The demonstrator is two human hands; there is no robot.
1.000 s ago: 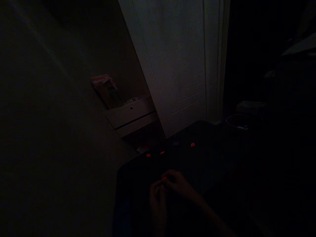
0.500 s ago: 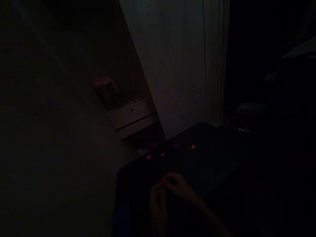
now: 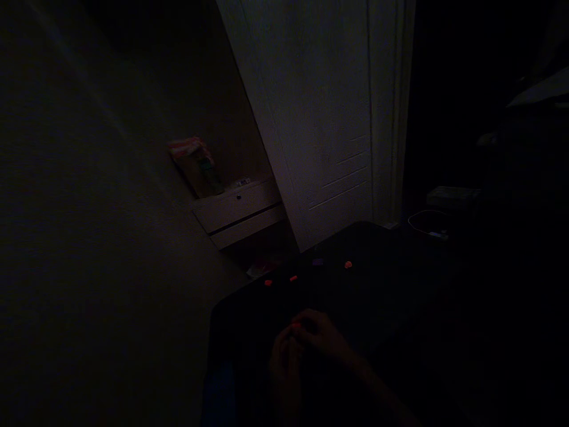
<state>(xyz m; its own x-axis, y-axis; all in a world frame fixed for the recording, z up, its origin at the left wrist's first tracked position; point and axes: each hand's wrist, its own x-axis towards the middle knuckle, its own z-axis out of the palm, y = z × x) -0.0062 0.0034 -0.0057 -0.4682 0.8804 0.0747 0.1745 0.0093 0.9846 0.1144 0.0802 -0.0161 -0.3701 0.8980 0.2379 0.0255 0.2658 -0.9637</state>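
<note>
In deep shadow over a dark table (image 3: 377, 284), my two hands meet at a small red piece (image 3: 296, 325). My right hand (image 3: 317, 332) pinches it between thumb and fingers from the right. My left hand (image 3: 284, 356) comes up from below, its curled fingertips closed at the piece's lower left side. The piece is too dark and too covered to tell its kind. Beyond the hands lie a small red lump (image 3: 268, 283), a short red bar-shaped piece (image 3: 293, 278), a dark purple block (image 3: 317, 262) and an orange rounded piece (image 3: 348, 264).
A blue flat item (image 3: 220, 394) lies at the table's left edge. Behind the table stand a pale door panel (image 3: 324, 130) and a drawer unit (image 3: 240, 207) with a colourful bag (image 3: 195, 166) on top. A white cable (image 3: 415, 220) lies at the right.
Both hands stay nearly where they were, still together at the red piece. The pieces on the table have not moved.
</note>
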